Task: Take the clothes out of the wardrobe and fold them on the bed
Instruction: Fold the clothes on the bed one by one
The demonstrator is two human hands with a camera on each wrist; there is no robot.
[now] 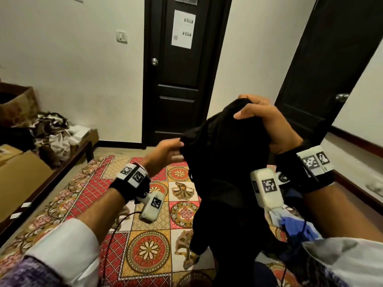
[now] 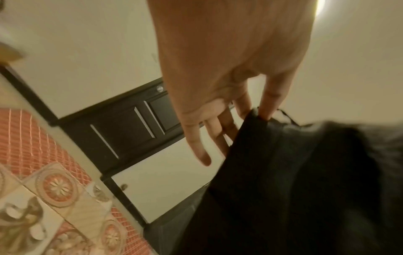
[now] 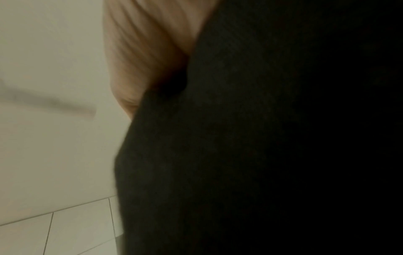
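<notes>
A black garment (image 1: pixel 223 162) hangs in the air over the bed, its lower end trailing down toward the patterned bedsheet (image 1: pixel 145 235). My right hand (image 1: pixel 259 117) grips its bunched top, fingers curled over the cloth. My left hand (image 1: pixel 170 150) reaches in from the left and pinches the garment's side edge. In the left wrist view the thumb and a finger of the left hand (image 2: pixel 255 113) close on the edge of the black garment (image 2: pixel 305 172), with the other fingers stretched out. The right wrist view is mostly filled by the black garment (image 3: pixel 261 138) against my palm (image 3: pixel 148 51).
A shut black door (image 1: pixel 176 79) stands straight ahead and another dark door (image 1: pixel 321 69) at the right. Cardboard boxes (image 1: pixel 20 172) and a heap of clothes (image 1: pixel 51 131) line the left wall. Something blue (image 1: pixel 300 226) lies on the bed under my right arm.
</notes>
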